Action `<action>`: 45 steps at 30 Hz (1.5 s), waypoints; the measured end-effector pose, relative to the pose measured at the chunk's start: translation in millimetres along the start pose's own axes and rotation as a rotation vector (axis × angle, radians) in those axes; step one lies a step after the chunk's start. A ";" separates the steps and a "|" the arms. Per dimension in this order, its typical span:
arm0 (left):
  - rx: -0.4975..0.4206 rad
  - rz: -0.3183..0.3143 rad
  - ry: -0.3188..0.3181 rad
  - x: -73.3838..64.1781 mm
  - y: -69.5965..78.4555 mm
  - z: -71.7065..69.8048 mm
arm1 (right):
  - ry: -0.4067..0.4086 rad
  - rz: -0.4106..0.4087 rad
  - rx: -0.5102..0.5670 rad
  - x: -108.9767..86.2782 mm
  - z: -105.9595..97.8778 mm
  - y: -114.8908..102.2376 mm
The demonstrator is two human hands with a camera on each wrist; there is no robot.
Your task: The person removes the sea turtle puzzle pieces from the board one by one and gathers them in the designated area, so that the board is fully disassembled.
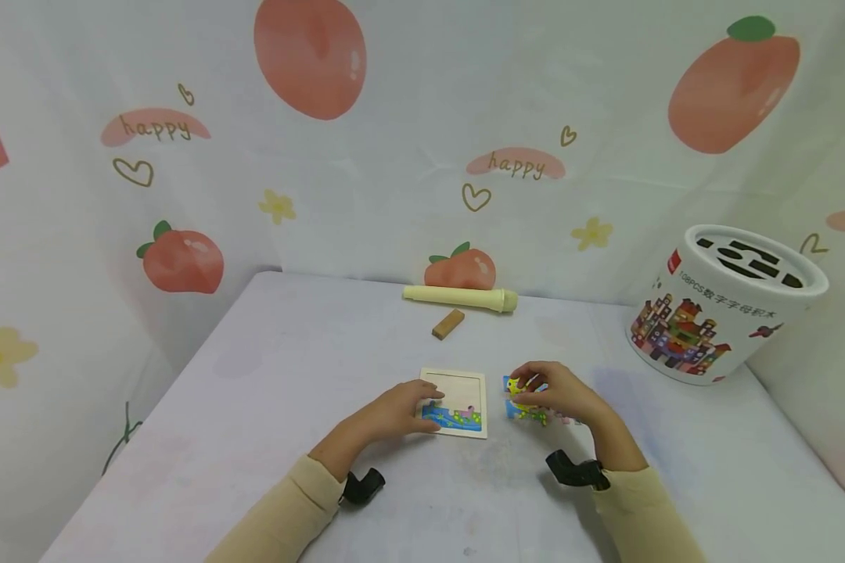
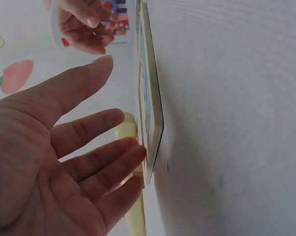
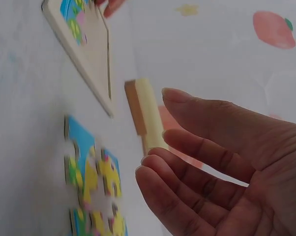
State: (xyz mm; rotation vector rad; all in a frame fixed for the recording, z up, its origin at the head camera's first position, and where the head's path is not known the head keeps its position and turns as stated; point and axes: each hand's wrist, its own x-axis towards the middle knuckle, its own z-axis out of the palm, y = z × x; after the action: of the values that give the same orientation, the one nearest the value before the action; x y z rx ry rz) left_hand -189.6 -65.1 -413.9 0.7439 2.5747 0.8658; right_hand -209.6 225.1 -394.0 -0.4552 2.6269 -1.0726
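A square wooden puzzle tray (image 1: pixel 454 373) lies mid-table, its near strip filled with blue and green picture pieces (image 1: pixel 458 417) and its far part bare wood. My left hand (image 1: pixel 399 408) is at the tray's left side, fingers spread and relaxed; in the left wrist view its fingertips meet or nearly meet the tray edge. To the right of the tray lie several loose jigsaw pieces (image 3: pixel 81 147) in blue, yellow and green. Above them hovers my right hand (image 1: pixel 562 389), fingers loosely bent, with nothing between thumb and fingers in the right wrist view.
Behind the tray lies a small brown wooden block (image 1: pixel 447 324). A pale yellow toy microphone (image 1: pixel 461 298) rests along the table's back edge. At the back right stands a large white bucket (image 1: pixel 718 313) with a slotted lid. A printed curtain (image 1: pixel 380 172) hangs behind the table.
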 end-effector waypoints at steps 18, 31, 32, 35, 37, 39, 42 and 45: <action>-0.001 -0.006 -0.023 2.2 -19.9 -4.3 | -0.133 -0.128 0.009 34.1 41.4 -44.9; -0.013 -0.006 -0.025 3.6 -24.6 -5.4 | -0.201 -0.077 0.029 46.9 71.4 -61.7; -0.017 -0.002 -0.023 3.2 -24.5 -5.8 | -0.201 -0.068 0.031 46.8 72.5 -62.0; -0.037 0.013 -0.024 1.1 -23.5 -7.3 | -0.197 -0.050 0.039 46.6 75.5 -62.0; -0.029 0.036 -0.024 -0.6 -23.1 -8.3 | -0.197 -0.053 0.040 46.5 77.6 -61.5; -0.031 0.047 -0.026 -1.5 -22.7 -8.6 | -0.199 -0.075 0.040 46.7 79.7 -61.0; -0.024 0.048 -0.026 -0.6 -24.0 -7.3 | -0.200 -0.113 0.038 47.0 82.0 -60.7; -0.035 0.024 -0.027 1.6 -25.3 -5.5 | -0.195 -0.129 0.039 46.9 83.0 -61.2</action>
State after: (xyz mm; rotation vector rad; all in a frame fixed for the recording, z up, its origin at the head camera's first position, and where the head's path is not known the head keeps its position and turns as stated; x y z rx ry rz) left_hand -202.8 -83.9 -425.9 0.7729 2.5253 0.9000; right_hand -211.5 113.5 -413.6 -0.6921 2.4298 -1.0567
